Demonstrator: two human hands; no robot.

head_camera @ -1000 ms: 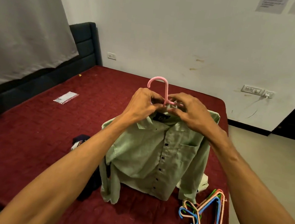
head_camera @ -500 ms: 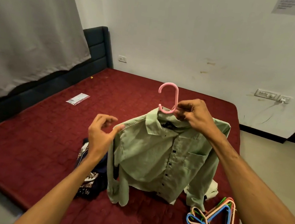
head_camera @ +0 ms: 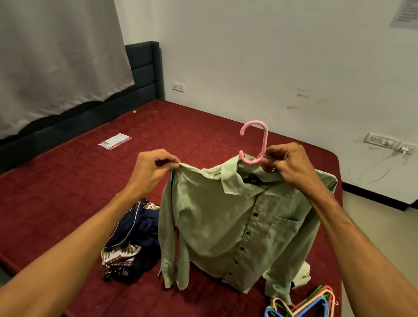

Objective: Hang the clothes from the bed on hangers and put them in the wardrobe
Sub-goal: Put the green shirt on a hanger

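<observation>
Head: fingers pinch shirt shoulder

Plastic packet, white curtain

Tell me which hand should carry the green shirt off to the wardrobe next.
Right. The right hand already has its grip at the pink hanger neck by the collar of the green shirt, bearing it. The left hand only pinches the shoulder edge.

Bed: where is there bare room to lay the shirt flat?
The bed is bare between the plastic packet, the headboard and the dark clothes pile. It is crowded near the foot: pile, green shirt, spare hangers.
</observation>
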